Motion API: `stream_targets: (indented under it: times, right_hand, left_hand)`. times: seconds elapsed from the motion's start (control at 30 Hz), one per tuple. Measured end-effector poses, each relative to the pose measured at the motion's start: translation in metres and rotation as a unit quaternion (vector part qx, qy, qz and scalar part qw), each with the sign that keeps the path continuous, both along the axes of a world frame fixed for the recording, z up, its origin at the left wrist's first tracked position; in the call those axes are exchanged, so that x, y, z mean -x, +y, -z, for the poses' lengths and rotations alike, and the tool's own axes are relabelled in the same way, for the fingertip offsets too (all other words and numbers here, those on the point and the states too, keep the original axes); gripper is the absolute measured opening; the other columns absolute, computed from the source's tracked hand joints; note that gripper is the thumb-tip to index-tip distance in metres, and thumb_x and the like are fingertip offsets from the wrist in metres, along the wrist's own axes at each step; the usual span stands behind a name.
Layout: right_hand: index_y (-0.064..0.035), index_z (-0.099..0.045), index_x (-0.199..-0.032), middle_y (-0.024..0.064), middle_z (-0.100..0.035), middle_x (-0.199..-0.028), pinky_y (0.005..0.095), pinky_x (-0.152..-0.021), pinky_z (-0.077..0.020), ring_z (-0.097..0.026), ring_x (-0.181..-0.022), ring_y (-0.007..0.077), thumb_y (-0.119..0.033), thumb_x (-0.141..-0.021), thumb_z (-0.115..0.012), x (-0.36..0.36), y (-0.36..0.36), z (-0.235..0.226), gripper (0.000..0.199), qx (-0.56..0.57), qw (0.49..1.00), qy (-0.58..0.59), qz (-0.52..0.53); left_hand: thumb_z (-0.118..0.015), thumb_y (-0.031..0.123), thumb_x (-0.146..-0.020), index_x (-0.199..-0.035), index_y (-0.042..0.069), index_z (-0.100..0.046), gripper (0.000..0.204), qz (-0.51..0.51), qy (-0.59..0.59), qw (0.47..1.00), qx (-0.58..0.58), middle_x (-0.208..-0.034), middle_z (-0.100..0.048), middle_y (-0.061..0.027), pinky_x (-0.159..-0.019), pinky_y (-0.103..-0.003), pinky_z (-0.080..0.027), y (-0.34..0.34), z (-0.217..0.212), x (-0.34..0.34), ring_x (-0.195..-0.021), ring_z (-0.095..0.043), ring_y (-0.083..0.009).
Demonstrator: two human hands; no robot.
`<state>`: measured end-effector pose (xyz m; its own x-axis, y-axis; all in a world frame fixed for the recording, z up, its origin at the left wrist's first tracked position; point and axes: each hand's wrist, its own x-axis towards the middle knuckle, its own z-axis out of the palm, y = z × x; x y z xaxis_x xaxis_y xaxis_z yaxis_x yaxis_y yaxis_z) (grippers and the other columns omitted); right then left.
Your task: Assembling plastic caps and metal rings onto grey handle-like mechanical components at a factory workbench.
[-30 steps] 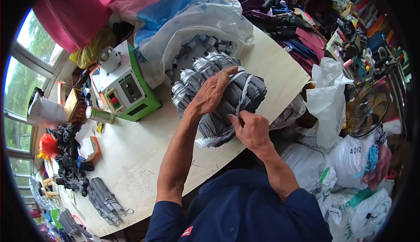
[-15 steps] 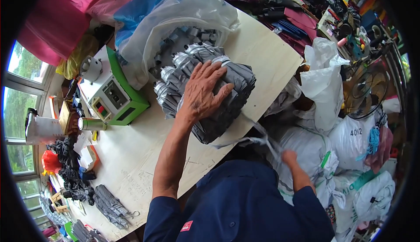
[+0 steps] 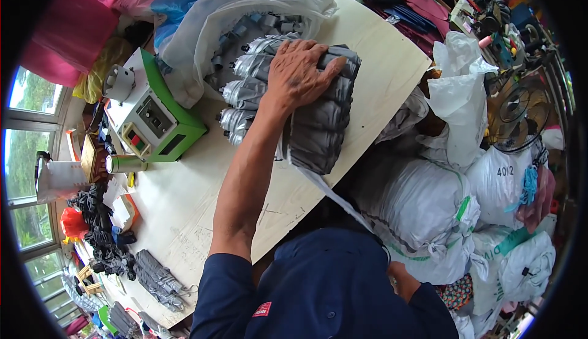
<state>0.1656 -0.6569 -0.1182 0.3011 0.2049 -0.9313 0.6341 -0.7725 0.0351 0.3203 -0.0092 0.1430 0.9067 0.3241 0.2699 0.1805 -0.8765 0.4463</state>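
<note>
- Worktable [image 3: 184, 216] — pale, smooth board with faint pencil marks, running from lower left to upper right, right edge bent by the lens.
- White sacks [image 3: 422, 210] off the table's right edge — woven, bulging, tied at the necks, stacked against one another.
- Clear plastic bag [image 3: 245, 2] at the table's far end — thin, crinkled film, mouth open toward the viewer, more grey rolled pieces inside.
- Bundle of folded grey umbrellas [image 3: 312, 118] — lying on the table near its right edge, just in front of the bag's mouth; dull grey fabric, tightly rolled into cylinders packed side by side, dark caps pointing left, lower end close to the table's edge.
- Green-and-white machine [image 3: 153, 121] left of the bundle, apart from it — boxy metal housing, switches on the sloped face, round grey knob on top.
- Left hand [image 3: 297, 72] — spread flat, palm down, pressing on the bundle's upper part, fingers splayed across the rolls, not closed around any.
- White strap [image 3: 331, 192] — thin, flat strip stretched taut from under the bundle's lower end down toward the lap.
- Right hand [image 3: 401, 281] — low beside the dark blue shirt, below the table's edge, mostly hidden; closed or slack, cannot be told.
</note>
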Motion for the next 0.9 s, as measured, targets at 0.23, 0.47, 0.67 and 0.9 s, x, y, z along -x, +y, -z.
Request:
stream_targets:
  times: [0.23,0.47,0.67,0.9]
  right_hand:
    - [-0.0032,-0.063,-0.113,0.0191,-0.066,-0.097,0.039,-0.075,-0.0521,-0.066,-0.086,0.0324,-0.022,-0.083,-0.065,-0.117,0.244,-0.116,0.036,-0.45,0.844,-0.099,0.274]
    - [0.0003,-0.062,-0.104,0.014,-0.064,-0.084,0.0337,-0.069,-0.0505,-0.063,-0.072,0.0225,-0.018,-0.084,-0.069,-0.085,0.39,-0.137,0.028,-0.677,0.709,-0.063,0.188]
    - [-0.0013,-0.06,-0.084,0.0116,-0.051,-0.06,0.0363,-0.051,-0.0412,-0.055,-0.053,0.022,-0.02,-0.093,-0.058,-0.04,0.42,-0.15,0.021,-0.653,0.747,0.034,0.12]
    - [-0.0035,-0.057,-0.073,0.0111,-0.051,-0.057,0.0327,-0.043,-0.04,-0.054,-0.045,0.0239,-0.014,-0.092,-0.06,-0.075,0.399,-0.287,0.021,-0.718,0.678,0.14,0.074]
  left_hand:
    - [-0.041,0.06,-0.089,-0.121,0.008,-0.063,0.064,-0.009,0.042,0.999,-0.002,-0.125,-0.059,-0.0126,-0.107,-0.038,-0.031,0.007,0.004,-0.004,-0.12,-0.051,-0.0278]
    - [-0.041,0.061,-0.088,-0.119,0.009,-0.064,0.065,-0.026,0.032,0.999,-0.009,-0.125,-0.059,-0.0116,-0.106,-0.037,-0.032,0.003,0.004,-0.013,-0.12,-0.051,-0.0274]
    - [-0.041,0.062,-0.087,-0.118,0.011,-0.065,0.065,-0.027,0.034,0.999,-0.007,-0.123,-0.061,-0.0116,-0.106,-0.037,-0.032,0.004,0.002,-0.013,-0.119,-0.052,-0.0281]
    - [-0.036,0.059,-0.091,-0.118,0.01,-0.065,0.063,0.004,0.025,0.998,0.053,-0.123,-0.061,-0.0123,-0.104,-0.038,-0.034,0.008,-0.001,-0.012,-0.117,-0.053,-0.0292]
